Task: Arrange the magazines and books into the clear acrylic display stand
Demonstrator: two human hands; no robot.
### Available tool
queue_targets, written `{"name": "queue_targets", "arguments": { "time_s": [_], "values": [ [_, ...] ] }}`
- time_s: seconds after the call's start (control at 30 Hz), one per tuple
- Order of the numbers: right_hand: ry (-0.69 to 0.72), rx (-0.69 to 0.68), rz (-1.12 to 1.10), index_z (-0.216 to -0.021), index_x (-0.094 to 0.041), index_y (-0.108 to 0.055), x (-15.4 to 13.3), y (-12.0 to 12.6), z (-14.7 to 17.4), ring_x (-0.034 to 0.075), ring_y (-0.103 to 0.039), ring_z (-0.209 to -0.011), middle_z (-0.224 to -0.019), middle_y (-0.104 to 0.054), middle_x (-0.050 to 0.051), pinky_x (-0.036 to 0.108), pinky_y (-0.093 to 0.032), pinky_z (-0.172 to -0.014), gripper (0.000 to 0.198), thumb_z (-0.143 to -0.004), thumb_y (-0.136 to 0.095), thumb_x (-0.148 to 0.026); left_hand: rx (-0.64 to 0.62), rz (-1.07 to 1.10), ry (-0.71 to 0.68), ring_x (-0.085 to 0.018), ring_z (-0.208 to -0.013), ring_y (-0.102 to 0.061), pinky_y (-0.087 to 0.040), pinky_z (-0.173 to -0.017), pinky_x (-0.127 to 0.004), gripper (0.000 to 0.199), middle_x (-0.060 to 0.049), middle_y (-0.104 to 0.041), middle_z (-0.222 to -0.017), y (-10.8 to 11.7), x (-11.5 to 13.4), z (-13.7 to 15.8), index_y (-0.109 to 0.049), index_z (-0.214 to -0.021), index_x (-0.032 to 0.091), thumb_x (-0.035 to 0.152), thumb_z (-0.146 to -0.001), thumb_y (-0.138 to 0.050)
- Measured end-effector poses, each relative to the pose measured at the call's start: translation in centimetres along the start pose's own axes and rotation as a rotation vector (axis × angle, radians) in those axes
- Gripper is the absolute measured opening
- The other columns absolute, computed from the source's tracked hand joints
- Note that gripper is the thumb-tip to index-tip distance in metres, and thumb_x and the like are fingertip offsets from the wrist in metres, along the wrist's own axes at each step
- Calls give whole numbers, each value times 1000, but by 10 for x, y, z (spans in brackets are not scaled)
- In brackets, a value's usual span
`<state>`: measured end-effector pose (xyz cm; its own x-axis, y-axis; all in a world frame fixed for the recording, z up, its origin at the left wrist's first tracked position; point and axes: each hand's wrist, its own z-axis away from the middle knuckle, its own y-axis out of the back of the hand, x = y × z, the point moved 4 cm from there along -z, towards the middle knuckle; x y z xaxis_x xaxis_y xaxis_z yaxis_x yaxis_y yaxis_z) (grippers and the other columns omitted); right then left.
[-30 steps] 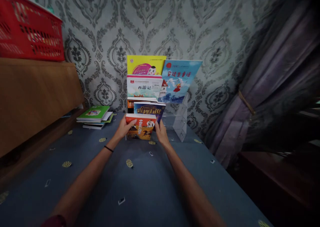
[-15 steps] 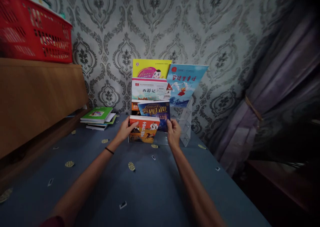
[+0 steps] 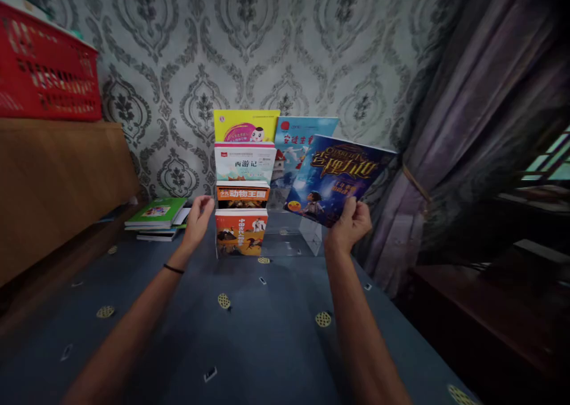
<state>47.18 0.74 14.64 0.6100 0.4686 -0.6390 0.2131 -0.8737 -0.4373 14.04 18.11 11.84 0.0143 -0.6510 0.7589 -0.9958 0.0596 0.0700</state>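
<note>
In my right hand (image 3: 350, 224) is a dark blue book (image 3: 336, 179) with gold title letters, pinched at its lower right edge and tilted. It is raised in front of the right side of a clear acrylic book rack (image 3: 289, 244). My left hand (image 3: 199, 215) is by the rack's left side, fingers loosely bent and apart, with nothing in them. In the rack's left column stand an orange book (image 3: 241, 233), an animal book (image 3: 243, 197), a white book (image 3: 244, 163) and a yellow book (image 3: 247, 123). A light blue book (image 3: 289, 149) stands at the back right.
Left of the rack lies a small pile of books with a green one (image 3: 155, 213) on top. A red plastic basket (image 3: 48, 66) sits on a wooden cabinet (image 3: 62, 185). A tied curtain (image 3: 427, 155) hangs at the right, beyond the blue tablecloth (image 3: 267, 339).
The dark blue book has come out of the rack's left column and up to the right in my right hand, baring the animal book. My left hand has left the orange book.
</note>
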Motion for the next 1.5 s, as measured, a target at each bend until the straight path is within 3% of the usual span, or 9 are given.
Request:
{"name": "queue_targets", "arguments": {
  "time_s": [0.2,0.37,0.53,0.8,1.07,1.23,1.4,1.5],
  "values": [
    [-65,-42,-42,-67,-22,-41,7,-4,3,10,-32,-61,-65,-31,-6,25,-30,-57,51,-88,-51,-67,-80,20,-37,-22,-104,-64,-49,-95,-34,45,-9,-70,-109,-6,10,-30,-62,-107,17,54,-82,-67],
    [-92,-35,-81,-68,-22,-43,9,-5,2,10,-34,-61,-65,-32,-6,24,-32,-56,50,-87,-53,-68,-250,16,-15,-23,-99,-65,-50,-92,-34,45,-7,-72,-103,-16,11,-36,-64,-102,17,57,-82,-66],
    [-113,-41,-127,-67,-23,-41,9,-5,1,10,-34,-59,-64,-31,-7,23,-31,-54,51,-85,-54,-68,-329,21,-37,-27,-106,-66,-49,-97,-38,50,-8,-74,-104,-21,13,-41,-67,-101,16,61,-79,-67],
    [-117,-10,-102,-72,-21,-50,12,0,-3,12,-41,-63,-66,-42,-5,24,-35,-58,46,-88,-52,-64,-337,-124,-46,-29,-106,-67,-50,-97,-38,48,-7,-76,-105,-17,17,-47,-70,-99,17,60,-79,-64],
    [-124,-43,-140,-74,-22,-50,9,-2,0,12,-41,-64,-67,-43,-5,25,-36,-62,40,-92,-49,-57,-333,-115,74,-29,-111,-67,-50,-101,-39,68,-9,-75,-114,-17,20,-44,-68,-115,15,68,-72,-71],
    [-139,-109,-178,-74,-22,-49,15,-7,5,12,-40,-65,-67,-41,-5,25,-36,-63,39,-94,-49,-56,-308,-102,162,-29,-100,-70,-56,-93,-38,63,-6,-78,-98,-19,28,-47,-72,-98,19,66,-57,-84],
    [-195,-134,-195,-74,-23,-46,27,-20,12,12,-37,-64,-66,-37,-5,26,-33,-62,41,-96,-45,-58,-323,-146,346,-25,-73,-71,-61,-70,-34,64,-2,-74,-70,-19,26,-55,-70,-80,18,65,-42,-91],
    [-193,-176,-221,-75,-23,-47,32,-29,17,13,-38,-65,-67,-38,-5,26,-33,-63,41,-96,-44,-58,-407,-133,383,-27,-79,-72,-62,-76,-37,67,-4,-77,-76,-22,27,-58,-71,-83,17,66,-43,-90]
  ]
}}
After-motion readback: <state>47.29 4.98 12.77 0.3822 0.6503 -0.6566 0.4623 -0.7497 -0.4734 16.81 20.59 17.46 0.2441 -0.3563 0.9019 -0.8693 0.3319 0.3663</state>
